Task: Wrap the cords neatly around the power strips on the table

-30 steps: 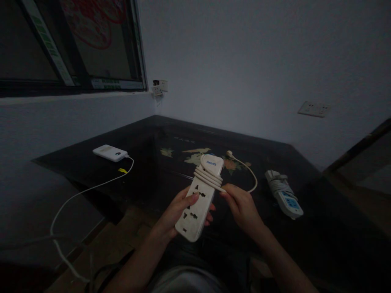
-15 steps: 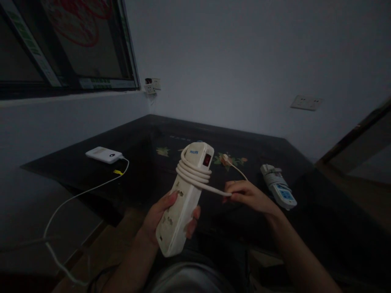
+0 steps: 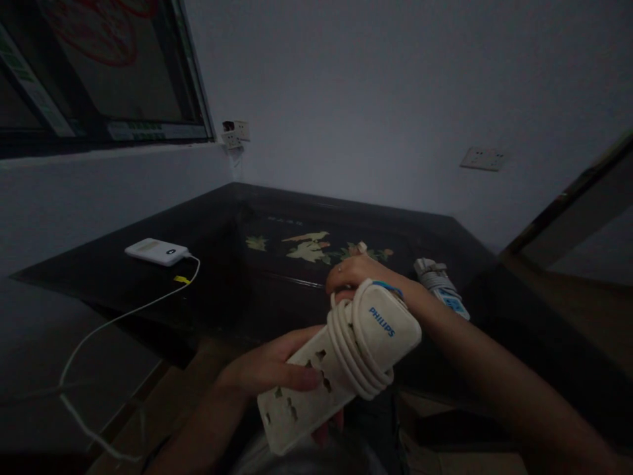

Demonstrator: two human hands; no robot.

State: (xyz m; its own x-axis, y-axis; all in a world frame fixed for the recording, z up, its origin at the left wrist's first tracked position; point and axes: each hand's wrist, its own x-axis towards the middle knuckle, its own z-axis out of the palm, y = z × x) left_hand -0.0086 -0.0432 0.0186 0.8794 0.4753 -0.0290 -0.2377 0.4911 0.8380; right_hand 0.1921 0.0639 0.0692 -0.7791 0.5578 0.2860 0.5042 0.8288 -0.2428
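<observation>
While the left hand [image 3: 270, 369] clamps the white power strip [image 3: 339, 381], thumb laid across the socket face and fingers curled beneath, the right hand [image 3: 363, 272] reaches round the strip's far end. The strip is held up before the person's lap, near the front of the dark table [image 3: 277, 297], tilted so that its printed end points up and to the right. Several turns of the off-white cord [image 3: 360, 369] lie round the body just below that end, fairly close together but not perfectly even. A free stretch of cord rises from the turns toward the right hand, whose fingers look bent together on it, though the knuckles hide the exact pinch.

The step in hand seems to be carrying the cord round the strip, probably winding it on (one moment alone cannot rule out the reverse). If so, the next move calls for a firm left grip while the right hand brings the cord under and back to the near side, snug against the existing turns. The plug [image 3: 362, 248] shows just beyond the right hand, so some length appears left over. A second power strip [image 3: 448, 297], its cord bundled, lies on the table at right.
</observation>
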